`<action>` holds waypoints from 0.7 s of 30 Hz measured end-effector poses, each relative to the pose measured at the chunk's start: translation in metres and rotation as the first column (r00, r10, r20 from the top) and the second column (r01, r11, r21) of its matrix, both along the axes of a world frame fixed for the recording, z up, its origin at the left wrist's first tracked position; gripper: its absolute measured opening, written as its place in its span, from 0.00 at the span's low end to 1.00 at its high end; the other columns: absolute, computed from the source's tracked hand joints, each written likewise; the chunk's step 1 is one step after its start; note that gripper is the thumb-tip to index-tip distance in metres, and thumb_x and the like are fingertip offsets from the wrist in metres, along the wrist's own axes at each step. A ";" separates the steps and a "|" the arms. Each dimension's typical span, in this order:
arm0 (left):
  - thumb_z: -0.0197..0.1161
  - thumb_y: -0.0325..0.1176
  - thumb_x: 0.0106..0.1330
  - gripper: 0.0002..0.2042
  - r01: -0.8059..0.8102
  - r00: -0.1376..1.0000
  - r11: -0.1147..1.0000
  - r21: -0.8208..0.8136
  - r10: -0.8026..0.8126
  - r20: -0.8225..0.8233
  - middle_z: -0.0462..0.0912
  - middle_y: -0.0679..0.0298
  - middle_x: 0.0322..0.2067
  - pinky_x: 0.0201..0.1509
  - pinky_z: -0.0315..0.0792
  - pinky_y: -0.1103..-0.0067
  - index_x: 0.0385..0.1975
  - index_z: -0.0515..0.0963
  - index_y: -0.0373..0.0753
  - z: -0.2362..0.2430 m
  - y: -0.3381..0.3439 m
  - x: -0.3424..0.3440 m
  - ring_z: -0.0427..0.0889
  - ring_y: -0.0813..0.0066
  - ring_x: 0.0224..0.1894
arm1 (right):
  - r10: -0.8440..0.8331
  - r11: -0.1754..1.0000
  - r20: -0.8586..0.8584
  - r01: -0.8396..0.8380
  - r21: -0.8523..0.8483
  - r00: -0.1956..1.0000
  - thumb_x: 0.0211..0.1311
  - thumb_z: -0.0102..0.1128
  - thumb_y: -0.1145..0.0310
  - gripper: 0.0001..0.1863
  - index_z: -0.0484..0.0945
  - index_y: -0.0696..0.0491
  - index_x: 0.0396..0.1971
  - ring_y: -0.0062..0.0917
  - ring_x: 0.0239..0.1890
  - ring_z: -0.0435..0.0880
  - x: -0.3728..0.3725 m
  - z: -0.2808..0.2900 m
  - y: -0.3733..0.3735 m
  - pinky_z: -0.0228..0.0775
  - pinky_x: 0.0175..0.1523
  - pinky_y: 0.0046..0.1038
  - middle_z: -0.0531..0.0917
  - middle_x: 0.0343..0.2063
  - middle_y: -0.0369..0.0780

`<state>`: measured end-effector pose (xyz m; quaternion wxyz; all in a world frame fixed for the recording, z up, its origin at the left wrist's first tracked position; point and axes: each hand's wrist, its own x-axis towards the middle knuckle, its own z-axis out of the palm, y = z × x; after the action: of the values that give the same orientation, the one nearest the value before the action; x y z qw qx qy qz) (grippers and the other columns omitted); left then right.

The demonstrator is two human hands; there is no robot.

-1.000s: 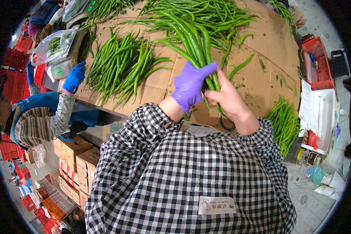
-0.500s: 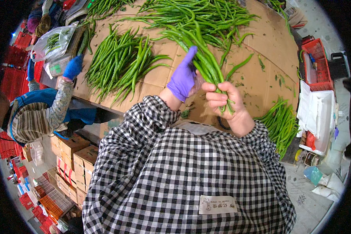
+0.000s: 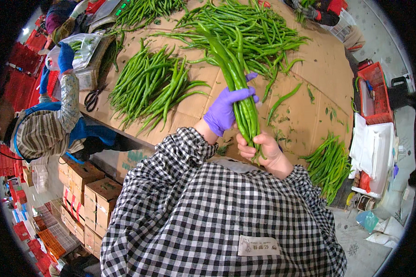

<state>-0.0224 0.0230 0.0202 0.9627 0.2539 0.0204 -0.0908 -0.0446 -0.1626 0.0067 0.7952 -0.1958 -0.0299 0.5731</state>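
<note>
A bunch of long green chili peppers [image 3: 241, 87] stands nearly upright between my hands over the cardboard-covered table [image 3: 305, 108]. My left hand [image 3: 229, 104], in a purple glove, wraps round the middle of the bunch with thumb and fingers closed. Bare, my right hand [image 3: 265, 152] grips its lower end, where the thin stems stick out. Beyond the bunch spreads a large heap of green chilies [image 3: 259, 34]. To the left lies a neater pile of chilies [image 3: 145, 85], and another pile [image 3: 330, 166] rests by the table's right edge.
At the left, a co-worker in blue gloves [image 3: 65, 57] handles a clear plastic bag [image 3: 84, 46]. Black scissors [image 3: 93, 99] lie on the table's left edge. A red crate [image 3: 376, 90] and a white foam box [image 3: 381, 157] stand at the right. Cardboard boxes [image 3: 99, 196] are stacked lower left.
My left hand has gone from thumb-out beside the chilies to wrapped round them. The bunch has moved slightly down and stands straighter. The co-worker's blue-gloved hand has moved to the bag.
</note>
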 end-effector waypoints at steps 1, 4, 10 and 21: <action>0.66 0.31 0.59 0.34 -0.013 1.000 0.999 0.039 0.012 0.007 0.78 0.67 0.36 0.46 0.78 0.75 0.65 0.60 0.35 0.003 0.000 0.000 0.81 0.73 0.39 | 0.002 0.995 -0.003 -0.001 0.098 1.000 0.57 0.60 0.67 0.29 0.67 0.57 0.60 0.23 0.31 0.78 0.000 -0.005 0.002 0.72 0.40 0.27 0.81 0.41 0.42; 0.67 0.31 0.58 0.35 -0.034 0.999 0.994 0.106 0.030 0.045 0.78 0.66 0.34 0.43 0.77 0.77 0.65 0.59 0.32 0.008 0.002 0.000 0.81 0.73 0.36 | -0.066 0.994 0.156 0.079 -0.076 0.985 0.59 0.61 0.64 0.29 0.68 0.58 0.60 0.30 0.43 0.83 -0.001 -0.013 -0.003 0.75 0.50 0.31 0.81 0.47 0.45; 0.68 0.30 0.56 0.31 -0.082 0.997 0.914 0.397 0.069 0.046 0.80 0.64 0.33 0.40 0.76 0.77 0.61 0.66 0.34 0.011 0.013 -0.003 0.81 0.72 0.36 | -0.178 0.973 0.193 0.202 -0.114 0.965 0.66 0.54 0.62 0.26 0.66 0.57 0.61 0.36 0.62 0.72 0.003 -0.028 -0.013 0.61 0.67 0.39 0.76 0.56 0.44; 0.73 0.56 0.45 0.43 -0.058 0.983 -0.283 0.957 0.149 0.104 0.83 0.64 0.49 0.64 0.50 0.56 0.63 0.68 0.45 0.038 0.074 -0.032 0.79 0.64 0.53 | -0.321 0.924 0.056 0.325 -0.203 0.946 0.68 0.50 0.61 0.20 0.72 0.54 0.55 0.38 0.54 0.76 0.012 -0.047 -0.055 0.66 0.61 0.39 0.79 0.52 0.44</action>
<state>-0.0543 0.0970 0.0579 0.3808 0.9141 0.1341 0.0382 -0.0329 -0.2175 -0.0403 0.8533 -0.2867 0.0546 0.4321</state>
